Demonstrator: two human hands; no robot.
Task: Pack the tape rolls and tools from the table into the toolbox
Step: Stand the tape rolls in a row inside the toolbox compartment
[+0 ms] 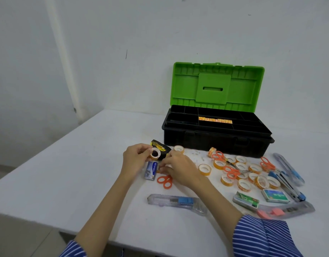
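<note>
Mostly white table [67,182], plain wall [48,52].

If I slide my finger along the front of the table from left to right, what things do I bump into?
Clear cutter with the blue slider → green staple box → blue-green staple box → clear cutter with the pink slider.
</note>
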